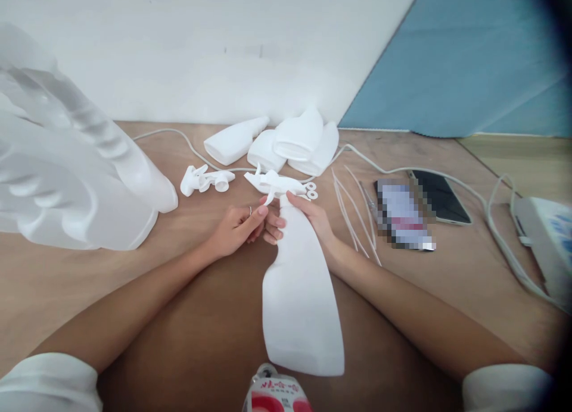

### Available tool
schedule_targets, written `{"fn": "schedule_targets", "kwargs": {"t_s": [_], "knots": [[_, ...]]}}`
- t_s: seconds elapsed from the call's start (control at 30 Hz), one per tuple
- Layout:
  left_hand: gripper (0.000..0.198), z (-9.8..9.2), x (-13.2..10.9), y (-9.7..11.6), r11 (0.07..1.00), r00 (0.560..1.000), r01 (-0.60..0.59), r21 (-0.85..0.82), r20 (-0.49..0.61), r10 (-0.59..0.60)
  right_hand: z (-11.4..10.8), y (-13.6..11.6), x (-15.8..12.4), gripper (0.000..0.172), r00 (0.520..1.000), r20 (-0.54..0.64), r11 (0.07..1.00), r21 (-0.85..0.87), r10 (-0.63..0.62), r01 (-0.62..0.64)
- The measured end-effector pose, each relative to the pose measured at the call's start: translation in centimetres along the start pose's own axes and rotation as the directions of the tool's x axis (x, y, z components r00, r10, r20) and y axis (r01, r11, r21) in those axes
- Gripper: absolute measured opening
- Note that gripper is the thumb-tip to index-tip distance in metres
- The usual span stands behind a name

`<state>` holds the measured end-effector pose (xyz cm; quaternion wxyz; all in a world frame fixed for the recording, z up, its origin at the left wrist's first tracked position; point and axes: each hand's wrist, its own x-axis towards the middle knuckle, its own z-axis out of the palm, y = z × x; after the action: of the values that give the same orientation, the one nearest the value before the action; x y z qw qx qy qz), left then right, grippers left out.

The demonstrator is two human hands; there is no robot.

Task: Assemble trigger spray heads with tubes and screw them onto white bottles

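A white plastic spray bottle [304,293] lies tilted in front of me, its base toward me and its neck pointing away. My right hand [310,215] is wrapped round the bottle's neck, thumb on top and fingertips showing on the left side. At the neck sits a white trigger sprayer [277,183]; the bottle hides where they meet. My left hand [245,224], with a ring on one finger, is closed, thumb and fingertips at the sprayer's trigger tip. Just beyond lie more white trigger sprayers [208,180] and small white rings [311,190].
Several white bottles [299,138] are piled against the wall. Thin white tubes [353,215] and two phones [440,194] lie at right, near a cable [491,233] and a white box [540,239]. Large moulded white plastic [84,162] stands at left. A red-and-white tag [279,394] hangs below.
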<state>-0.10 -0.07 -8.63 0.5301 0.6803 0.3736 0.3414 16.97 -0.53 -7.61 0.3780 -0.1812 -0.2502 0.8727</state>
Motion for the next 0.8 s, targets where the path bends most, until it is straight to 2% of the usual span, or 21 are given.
{"fn": "schedule_targets", "kwargs": {"t_s": [0.1,0.2,0.3,0.57,0.8], "knots": [[0.063,-0.08,0.08,0.02,0.998,0.996,0.033,0.046,-0.09,-0.028,0.2,0.09,-0.13,0.031,0.999,-0.001,0.999,-0.013,0.047,-0.047],[0.06,-0.03,0.07,0.09,0.997,0.989,0.072,0.034,-0.129,-0.067,0.13,0.38,-0.16,0.026,0.998,0.006,0.998,0.002,0.059,-0.059],[0.056,0.04,0.06,0.02,0.995,0.989,0.078,0.056,-0.131,-0.07,-0.13,0.58,-0.11,0.024,0.999,0.008,0.999,0.007,0.052,-0.052],[0.061,-0.08,0.17,0.02,0.984,0.992,0.099,0.15,-0.094,-0.085,-0.31,0.54,-0.18,0.037,0.998,0.062,0.999,0.03,0.026,-0.028],[0.062,0.23,0.05,0.36,0.961,0.992,0.104,0.256,-0.103,-0.08,-0.68,0.6,-0.02,0.023,0.998,0.025,0.999,-0.013,0.051,-0.051]]}}
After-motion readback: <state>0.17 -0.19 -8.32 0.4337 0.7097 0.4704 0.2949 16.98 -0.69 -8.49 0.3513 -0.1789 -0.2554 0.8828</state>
